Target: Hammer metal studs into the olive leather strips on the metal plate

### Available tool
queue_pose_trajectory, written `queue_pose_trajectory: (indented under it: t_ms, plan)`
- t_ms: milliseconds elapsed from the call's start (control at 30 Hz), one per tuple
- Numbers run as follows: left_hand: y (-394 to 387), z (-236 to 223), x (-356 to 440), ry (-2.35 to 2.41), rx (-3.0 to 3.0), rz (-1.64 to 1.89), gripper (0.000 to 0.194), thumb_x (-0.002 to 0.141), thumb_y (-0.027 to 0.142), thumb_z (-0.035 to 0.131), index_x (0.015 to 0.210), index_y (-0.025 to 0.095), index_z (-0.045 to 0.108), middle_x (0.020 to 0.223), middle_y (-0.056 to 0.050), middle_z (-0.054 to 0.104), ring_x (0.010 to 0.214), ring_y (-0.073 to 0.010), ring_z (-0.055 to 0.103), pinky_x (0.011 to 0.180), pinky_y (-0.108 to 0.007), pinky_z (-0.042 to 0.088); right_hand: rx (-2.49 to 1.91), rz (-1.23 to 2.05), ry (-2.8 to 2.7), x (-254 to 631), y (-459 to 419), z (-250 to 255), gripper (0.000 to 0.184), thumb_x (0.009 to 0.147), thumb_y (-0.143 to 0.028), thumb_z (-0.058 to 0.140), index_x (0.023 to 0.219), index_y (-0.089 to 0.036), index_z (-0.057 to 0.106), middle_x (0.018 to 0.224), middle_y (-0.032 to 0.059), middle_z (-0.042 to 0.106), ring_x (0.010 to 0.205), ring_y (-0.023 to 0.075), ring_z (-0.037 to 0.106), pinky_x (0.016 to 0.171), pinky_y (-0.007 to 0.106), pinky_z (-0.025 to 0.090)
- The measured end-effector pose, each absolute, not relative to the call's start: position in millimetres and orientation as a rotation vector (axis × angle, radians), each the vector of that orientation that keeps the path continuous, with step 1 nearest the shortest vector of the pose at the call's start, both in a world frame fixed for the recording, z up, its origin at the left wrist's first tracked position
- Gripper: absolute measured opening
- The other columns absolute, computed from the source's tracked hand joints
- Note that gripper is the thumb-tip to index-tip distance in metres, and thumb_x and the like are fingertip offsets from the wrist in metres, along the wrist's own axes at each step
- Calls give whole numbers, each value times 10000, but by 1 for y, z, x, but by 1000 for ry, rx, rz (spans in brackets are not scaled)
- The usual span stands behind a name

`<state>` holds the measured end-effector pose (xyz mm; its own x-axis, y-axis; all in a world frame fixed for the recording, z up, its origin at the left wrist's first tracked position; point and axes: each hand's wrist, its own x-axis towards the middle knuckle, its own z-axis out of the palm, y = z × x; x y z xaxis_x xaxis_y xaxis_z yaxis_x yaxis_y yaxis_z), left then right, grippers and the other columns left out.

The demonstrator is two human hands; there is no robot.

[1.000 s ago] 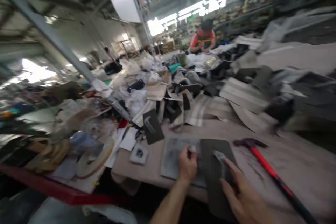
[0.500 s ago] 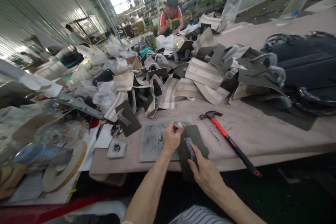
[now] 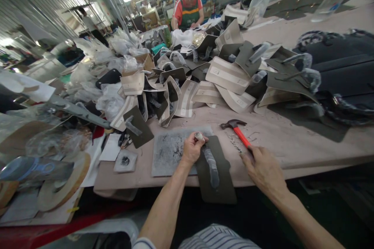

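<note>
My left hand [image 3: 193,148] is closed around a short, punch-like tool [image 3: 200,136] with a round whitish top. It holds the tool upright over the upper edge of a dark grey-green panel [image 3: 223,175]; the tool's lower end is hidden by my fingers. A plastic-wrapped handle [image 3: 212,167] runs along the panel. Partly on a grey, scuffed slab [image 3: 166,153], the panel sticks out past the table edge. My right hand [image 3: 264,169] is closed on the black grip of a claw hammer [image 3: 241,134] with a red shaft, its head lying on the table.
Many similar panels [image 3: 228,76] with wrapped handles are heaped behind the slab. A small tray [image 3: 125,161] of dark bits stands left, near a tape roll [image 3: 64,186]. Small metal bits [image 3: 233,142] lie by the hammer. Black bags [image 3: 344,74] sit right. A co-worker [image 3: 189,7] sits beyond.
My right hand has left the panel's wrapped handle and moved right onto the hammer's grip. My left hand keeps the tool at the panel's upper edge. The view has shifted slightly.
</note>
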<state>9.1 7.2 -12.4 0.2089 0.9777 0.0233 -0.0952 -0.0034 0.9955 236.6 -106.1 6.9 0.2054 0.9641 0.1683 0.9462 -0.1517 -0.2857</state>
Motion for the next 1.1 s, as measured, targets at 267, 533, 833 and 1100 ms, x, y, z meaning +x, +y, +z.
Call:
queue_pose_trajectory:
  t_ms: [267, 533, 833, 1100]
  plan:
    - [9, -8, 11, 1038, 1419, 1034, 130, 848, 186, 636, 977, 173, 634, 878, -55, 747, 846, -187, 704, 822, -300, 545, -2421, 450, -1741, 272, -91, -5, 291, 892, -257, 511, 1142, -131, 592, 903, 113, 603, 807, 265, 603, 654, 336, 411]
    - [13, 1, 8, 994, 1689, 895, 111, 833, 152, 595, 893, 184, 684, 833, -27, 727, 799, -183, 666, 785, -278, 526, -1691, 1709, -692, 244, -69, 44, 135, 864, -342, 475, 882, -208, 483, 626, -52, 421, 431, 101, 354, 409, 230, 320]
    - [2, -9, 10, 1082, 1782, 930, 125, 840, 164, 591, 909, 193, 691, 817, -28, 709, 771, -189, 654, 774, -288, 512, -1861, 541, -1968, 233, -97, 92, 364, 958, -556, 376, 787, -242, 443, 550, -2, 505, 449, 154, 416, 498, 301, 189]
    - [1, -12, 8, 1031, 1771, 948, 166, 866, 178, 585, 997, 206, 683, 882, -33, 729, 839, -195, 671, 813, -292, 515, -1695, 87, -1634, 228, -92, 170, 413, 1007, -578, 323, 801, -243, 450, 577, 1, 522, 462, 147, 468, 499, 283, 309]
